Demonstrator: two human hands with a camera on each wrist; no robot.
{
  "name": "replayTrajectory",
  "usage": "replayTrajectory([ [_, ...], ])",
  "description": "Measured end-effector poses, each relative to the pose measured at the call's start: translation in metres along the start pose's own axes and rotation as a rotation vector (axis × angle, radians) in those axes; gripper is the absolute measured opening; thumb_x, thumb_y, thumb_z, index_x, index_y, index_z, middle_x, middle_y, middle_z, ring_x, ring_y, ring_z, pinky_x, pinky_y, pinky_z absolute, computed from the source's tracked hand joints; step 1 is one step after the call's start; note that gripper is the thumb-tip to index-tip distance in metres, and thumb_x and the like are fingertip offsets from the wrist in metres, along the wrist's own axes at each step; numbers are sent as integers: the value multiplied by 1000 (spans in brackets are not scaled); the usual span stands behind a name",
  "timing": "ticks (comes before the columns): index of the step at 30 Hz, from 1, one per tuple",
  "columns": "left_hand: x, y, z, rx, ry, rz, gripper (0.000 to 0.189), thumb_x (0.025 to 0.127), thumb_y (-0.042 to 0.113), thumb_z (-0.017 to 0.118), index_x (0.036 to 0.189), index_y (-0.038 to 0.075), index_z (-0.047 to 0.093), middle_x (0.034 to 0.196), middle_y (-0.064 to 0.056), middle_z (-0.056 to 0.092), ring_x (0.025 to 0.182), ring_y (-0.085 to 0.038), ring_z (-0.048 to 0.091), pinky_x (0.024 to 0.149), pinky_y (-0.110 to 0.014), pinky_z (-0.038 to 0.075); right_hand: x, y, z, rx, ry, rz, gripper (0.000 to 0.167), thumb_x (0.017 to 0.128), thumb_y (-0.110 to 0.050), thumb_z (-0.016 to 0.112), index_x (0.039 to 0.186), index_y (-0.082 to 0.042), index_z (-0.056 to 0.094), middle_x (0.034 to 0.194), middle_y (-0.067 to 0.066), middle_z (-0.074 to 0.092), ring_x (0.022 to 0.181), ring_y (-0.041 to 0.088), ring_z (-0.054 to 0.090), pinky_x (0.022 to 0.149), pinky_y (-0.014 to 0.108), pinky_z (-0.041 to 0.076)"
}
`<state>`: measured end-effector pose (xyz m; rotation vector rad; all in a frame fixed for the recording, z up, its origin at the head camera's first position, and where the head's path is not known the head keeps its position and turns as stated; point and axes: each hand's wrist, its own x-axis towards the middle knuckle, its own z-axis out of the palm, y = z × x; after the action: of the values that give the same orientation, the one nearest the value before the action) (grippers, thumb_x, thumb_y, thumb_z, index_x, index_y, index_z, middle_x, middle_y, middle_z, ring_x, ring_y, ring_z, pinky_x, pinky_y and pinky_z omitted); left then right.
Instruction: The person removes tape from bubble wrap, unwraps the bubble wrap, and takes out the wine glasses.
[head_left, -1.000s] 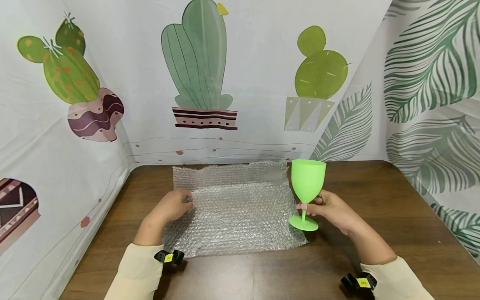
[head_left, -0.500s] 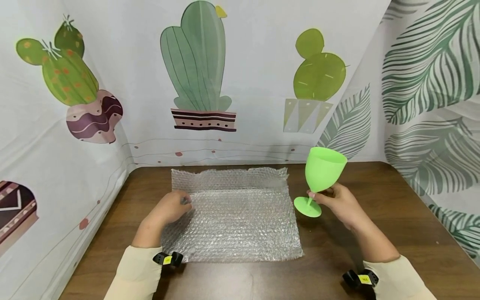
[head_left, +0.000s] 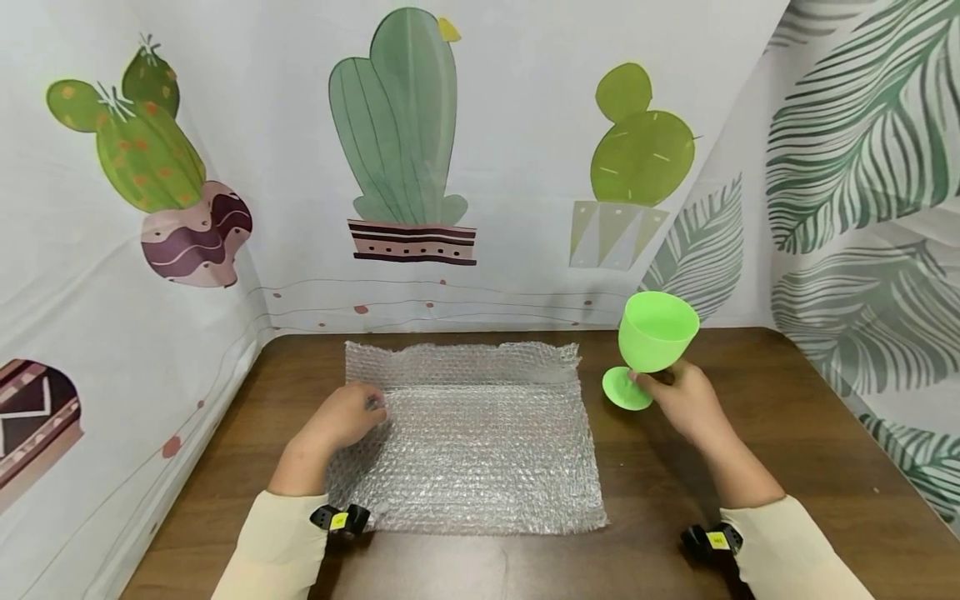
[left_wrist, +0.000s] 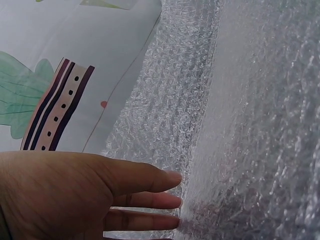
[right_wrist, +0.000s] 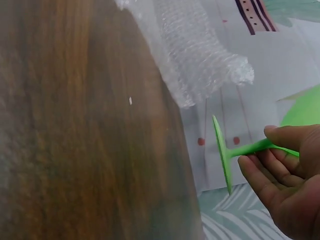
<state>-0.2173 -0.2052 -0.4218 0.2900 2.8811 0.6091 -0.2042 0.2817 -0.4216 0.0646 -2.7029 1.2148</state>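
Observation:
A light green goblet [head_left: 654, 342] is tilted at the right, its bowl mouth turned partly toward the head camera and its round foot [right_wrist: 223, 155] pointing left. My right hand [head_left: 693, 408] pinches the goblet's stem between thumb and fingers, holding it off the table. Clear bubble wrap [head_left: 480, 458] lies spread across the table's middle, with a crease running along its far part. Over its left side is my left hand [head_left: 347, 417], fingers relaxed. In the left wrist view, those fingertips [left_wrist: 172, 178] reach the crease; whether they touch it I cannot tell.
The brown wooden table [head_left: 555, 567] extends on every side of the wrap. Behind it and at both sides hangs a white cloth [head_left: 525, 167] printed with cacti and leaves. A small white speck [right_wrist: 130, 100] lies on the tabletop.
My right hand has carried the goblet right and farther back, off the wrap's right edge, and it has tipped from upright. The left hand has stayed nearly still over the wrap.

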Motion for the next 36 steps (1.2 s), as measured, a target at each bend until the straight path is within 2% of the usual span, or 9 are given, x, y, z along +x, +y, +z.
replayTrajectory([
  [4, 1, -1, 0, 0, -2, 5, 23, 96, 17, 63, 112, 1, 69, 127, -24, 65, 119, -42, 60, 97, -56, 50, 5, 7, 5, -20, 46, -14, 43, 98, -28, 66, 124, 6, 61, 120, 32, 67, 116, 47, 61, 92, 57, 50],
  [9, 3, -2, 0, 0, -7, 5, 25, 97, 17, 62, 115, 1, 69, 129, -24, 65, 121, -43, 60, 99, -57, 50, 12, 18, 10, -8, 86, 10, 40, 98, -24, 66, 123, 7, 61, 120, 33, 66, 118, 47, 59, 96, 58, 47],
  [15, 4, -3, 1, 2, -9, 6, 23, 97, 18, 62, 113, 2, 68, 130, -24, 64, 121, -42, 60, 98, -57, 50, 18, 29, 16, -4, 87, 53, 43, 98, -25, 65, 127, 6, 60, 126, 33, 64, 125, 49, 55, 101, 61, 44],
  [24, 3, -2, 1, 2, 3, 10, 25, 97, 17, 62, 114, 0, 68, 131, -25, 63, 122, -43, 59, 100, -57, 49, 24, 31, 18, -7, 74, 73, 41, 98, -26, 65, 126, 5, 60, 124, 31, 65, 119, 44, 57, 95, 52, 46],
  [36, 1, 1, 0, 11, 12, 12, 26, 96, 17, 63, 115, 0, 68, 131, -26, 63, 122, -45, 59, 100, -58, 50, 26, 37, 21, -4, 81, 87, 39, 97, -22, 66, 124, 6, 60, 120, 31, 66, 115, 42, 58, 92, 48, 47],
])
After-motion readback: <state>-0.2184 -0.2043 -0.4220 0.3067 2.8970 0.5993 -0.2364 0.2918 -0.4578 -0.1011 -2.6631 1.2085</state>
